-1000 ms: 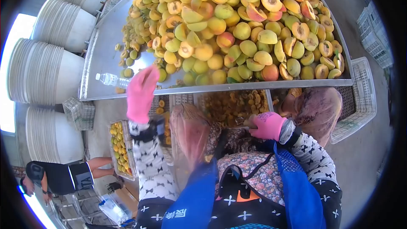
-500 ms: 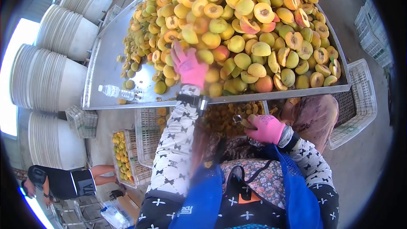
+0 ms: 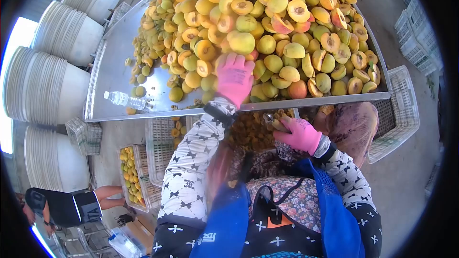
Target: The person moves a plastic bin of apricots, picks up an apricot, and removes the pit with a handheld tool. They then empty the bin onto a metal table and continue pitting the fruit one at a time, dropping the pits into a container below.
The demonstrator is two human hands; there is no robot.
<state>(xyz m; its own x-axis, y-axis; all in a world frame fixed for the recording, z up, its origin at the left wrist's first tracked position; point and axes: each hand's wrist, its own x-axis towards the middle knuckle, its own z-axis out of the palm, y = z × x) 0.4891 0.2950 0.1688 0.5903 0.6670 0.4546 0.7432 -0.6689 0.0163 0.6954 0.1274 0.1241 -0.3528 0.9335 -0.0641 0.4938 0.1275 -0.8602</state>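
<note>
A heap of peaches (image 3: 296, 50), many of them cut halves with brown hollows, lies on a metal tray table (image 3: 112, 74). My left hand (image 3: 235, 79), in a pink glove, rests at the near side of the heap with its fingers curled in against a yellow peach (image 3: 241, 43); the fingertips are partly hidden. In my right hand (image 3: 300, 135), also pink-gloved, is a small tool with a shiny metal loop (image 3: 268, 117), held below the tray's front edge. Under that hand, a container holds brownish-orange fruit pieces (image 3: 253, 134).
A clear plastic bottle (image 3: 125, 99) lies on the tray's left. Stacks of white tubs (image 3: 71, 83) stand at left. Crates flank my legs: one with peaches (image 3: 131, 174), another (image 3: 404, 114) at right. A person in dark clothes (image 3: 62, 206) is at lower left.
My left hand has moved right and slightly nearer me, its spread fingers now curled together. Some peaches near it have shifted. My right hand keeps the loop tool in nearly the same place.
</note>
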